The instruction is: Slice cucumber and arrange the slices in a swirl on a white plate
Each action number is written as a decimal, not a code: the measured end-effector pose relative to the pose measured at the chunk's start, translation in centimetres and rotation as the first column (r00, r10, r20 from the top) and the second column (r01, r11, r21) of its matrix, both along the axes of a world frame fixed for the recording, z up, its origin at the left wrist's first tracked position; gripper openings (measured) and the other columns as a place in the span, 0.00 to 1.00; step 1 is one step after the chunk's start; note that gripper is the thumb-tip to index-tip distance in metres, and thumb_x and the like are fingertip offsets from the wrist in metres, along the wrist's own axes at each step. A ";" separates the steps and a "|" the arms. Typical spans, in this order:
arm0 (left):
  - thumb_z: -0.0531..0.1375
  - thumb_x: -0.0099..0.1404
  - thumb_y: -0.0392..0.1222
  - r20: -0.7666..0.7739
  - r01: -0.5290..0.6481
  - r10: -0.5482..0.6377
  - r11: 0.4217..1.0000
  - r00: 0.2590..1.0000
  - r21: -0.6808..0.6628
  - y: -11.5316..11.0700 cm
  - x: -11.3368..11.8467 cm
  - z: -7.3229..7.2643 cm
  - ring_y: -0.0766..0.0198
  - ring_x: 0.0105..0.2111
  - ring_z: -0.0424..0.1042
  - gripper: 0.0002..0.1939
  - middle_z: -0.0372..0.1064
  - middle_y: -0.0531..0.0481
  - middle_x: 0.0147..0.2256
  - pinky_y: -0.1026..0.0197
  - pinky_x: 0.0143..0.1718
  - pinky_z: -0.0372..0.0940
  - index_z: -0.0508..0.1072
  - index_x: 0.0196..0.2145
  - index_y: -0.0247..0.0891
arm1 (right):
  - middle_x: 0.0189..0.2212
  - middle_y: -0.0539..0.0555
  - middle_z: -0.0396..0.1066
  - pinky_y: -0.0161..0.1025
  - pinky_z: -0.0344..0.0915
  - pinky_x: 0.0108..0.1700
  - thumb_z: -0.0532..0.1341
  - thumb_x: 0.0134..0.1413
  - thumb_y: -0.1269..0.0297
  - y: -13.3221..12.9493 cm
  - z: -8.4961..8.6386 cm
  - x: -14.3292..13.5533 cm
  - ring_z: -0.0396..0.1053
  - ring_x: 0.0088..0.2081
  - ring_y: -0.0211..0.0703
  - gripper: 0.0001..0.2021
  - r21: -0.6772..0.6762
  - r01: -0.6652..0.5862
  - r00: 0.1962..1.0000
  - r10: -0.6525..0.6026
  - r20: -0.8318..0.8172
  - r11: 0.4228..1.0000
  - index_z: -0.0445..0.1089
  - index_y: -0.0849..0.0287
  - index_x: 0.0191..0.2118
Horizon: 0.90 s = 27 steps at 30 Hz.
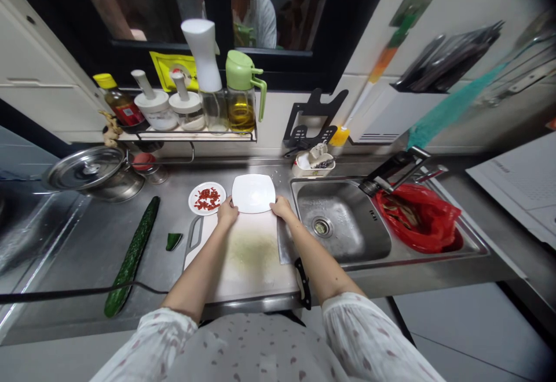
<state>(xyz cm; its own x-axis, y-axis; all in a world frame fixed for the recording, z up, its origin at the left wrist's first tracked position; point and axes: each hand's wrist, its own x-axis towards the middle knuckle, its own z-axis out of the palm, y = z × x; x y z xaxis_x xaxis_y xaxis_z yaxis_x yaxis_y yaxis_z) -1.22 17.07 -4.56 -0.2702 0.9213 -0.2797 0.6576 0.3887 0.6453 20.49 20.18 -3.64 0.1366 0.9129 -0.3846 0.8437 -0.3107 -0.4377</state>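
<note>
A white square plate [253, 193] is held level at the far end of the cutting board [252, 281]. My left hand [227, 213] grips its left corner, and my right hand [283, 207] pinches the right one. Just left of it, a small white plate [194, 204] carries chopped red pieces. The board has a pale green stain in its middle. A kitchen knife [303, 283] with a black handle lies along the board's right side, partly behind my right forearm. Further left on the counter are a long cucumber [134, 257] and a short cut cucumber end [173, 241].
A steel sink [347, 220] lies to the right, with a black faucet [388, 173] and a red plastic bag [417, 223] beyond. Behind stands a rack with an oil bottle [241, 95] and several jars. A lidded pot [93, 171] stands at left; a black cable [78, 294] crosses the counter.
</note>
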 end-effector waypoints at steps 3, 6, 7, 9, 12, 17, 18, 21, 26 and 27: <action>0.56 0.53 0.31 -0.007 0.008 -0.008 1.000 1.000 0.000 0.0 0.0 0.1 0.63 0.29 0.71 0.24 0.72 0.53 0.27 0.65 0.32 0.60 0.70 0.49 0.41 | 0.42 0.62 0.74 0.34 0.63 0.42 0.60 0.51 0.67 0.0 0.0 -0.2 0.71 0.44 0.47 0.14 -0.001 -0.005 1.000 0.005 0.025 1.000 0.69 0.64 0.45; 0.56 0.53 0.30 -0.033 0.012 -0.012 1.000 0.999 0.010 0.1 0.0 0.0 0.62 0.31 0.71 0.25 0.72 0.52 0.28 0.64 0.33 0.61 0.70 0.49 0.41 | 0.44 0.64 0.73 0.35 0.63 0.43 0.60 0.52 0.67 0.0 0.1 -0.4 0.71 0.45 0.48 0.16 -0.006 -0.003 0.999 0.003 0.040 1.000 0.68 0.65 0.47; 0.56 0.53 0.30 -0.041 0.013 -0.012 1.000 0.999 0.011 0.1 0.1 0.0 0.61 0.31 0.71 0.25 0.72 0.52 0.28 0.64 0.33 0.61 0.70 0.49 0.41 | 0.44 0.64 0.73 0.35 0.63 0.43 0.60 0.52 0.67 0.0 0.1 -0.4 0.71 0.45 0.48 0.16 -0.007 -0.002 0.999 0.002 0.043 1.000 0.67 0.65 0.47; 0.56 0.53 0.30 -0.054 0.016 -0.016 1.000 0.998 0.008 0.1 0.1 0.0 0.61 0.31 0.71 0.24 0.72 0.51 0.28 0.64 0.33 0.61 0.70 0.48 0.41 | 0.44 0.63 0.73 0.34 0.63 0.43 0.60 0.52 0.67 -0.1 0.2 -0.4 0.71 0.45 0.48 0.16 -0.009 0.001 0.999 0.000 0.046 1.000 0.67 0.65 0.48; 0.56 0.53 0.31 -0.077 0.021 -0.021 1.000 0.997 -0.003 0.1 0.2 0.1 0.60 0.32 0.71 0.23 0.72 0.51 0.29 0.63 0.34 0.61 0.71 0.47 0.41 | 0.45 0.63 0.73 0.34 0.63 0.44 0.60 0.53 0.67 -0.2 0.4 -0.5 0.71 0.46 0.47 0.16 -0.006 0.005 0.999 -0.005 0.046 1.000 0.68 0.65 0.48; 0.56 0.53 0.30 -0.076 0.008 -0.008 1.000 0.997 0.010 0.0 0.2 0.3 0.60 0.34 0.72 0.25 0.73 0.50 0.30 0.63 0.35 0.61 0.70 0.50 0.40 | 0.44 0.63 0.74 0.34 0.63 0.43 0.61 0.52 0.67 -0.4 0.7 -0.6 0.71 0.45 0.48 0.16 0.006 0.019 0.999 -0.019 0.031 1.000 0.68 0.64 0.47; 0.56 0.53 0.30 -0.070 0.005 -0.005 1.000 0.998 0.011 0.0 0.2 0.3 0.60 0.34 0.72 0.25 0.73 0.50 0.31 0.63 0.35 0.61 0.70 0.50 0.40 | 0.43 0.63 0.74 0.35 0.63 0.43 0.61 0.52 0.67 -0.4 0.8 -0.6 0.71 0.45 0.48 0.16 0.012 0.024 0.999 -0.024 0.027 1.000 0.68 0.65 0.47; 0.57 0.56 0.35 -0.039 -0.008 0.009 1.000 0.999 0.022 -0.3 0.3 0.4 0.59 0.36 0.72 0.25 0.73 0.50 0.31 0.63 0.37 0.62 0.68 0.53 0.39 | 0.44 0.62 0.73 0.34 0.62 0.44 0.59 0.55 0.65 -0.9 0.9 -0.6 0.71 0.46 0.48 0.17 0.040 0.045 0.999 -0.046 0.018 0.998 0.67 0.65 0.50; 0.59 0.57 0.44 -0.008 -0.027 0.029 0.989 1.000 0.146 -2.8 0.4 0.5 0.60 0.40 0.70 0.26 0.72 0.47 0.38 0.62 0.42 0.63 0.68 0.55 0.37 | 0.39 0.60 0.74 0.34 0.60 0.43 0.54 0.60 0.62 -3.5 1.3 0.1 0.71 0.43 0.46 0.19 0.169 0.145 0.989 -0.139 -0.043 0.975 0.63 0.66 0.54; 0.59 0.57 0.43 0.006 -0.035 0.034 0.985 0.999 0.168 -3.6 0.4 0.5 0.61 0.39 0.70 0.26 0.72 0.47 0.39 0.62 0.42 0.63 0.69 0.54 0.38 | 0.36 0.58 0.74 0.34 0.60 0.42 0.54 0.60 0.61 -4.4 1.4 0.4 0.71 0.41 0.45 0.18 0.184 0.146 0.989 -0.137 -0.058 0.972 0.65 0.64 0.53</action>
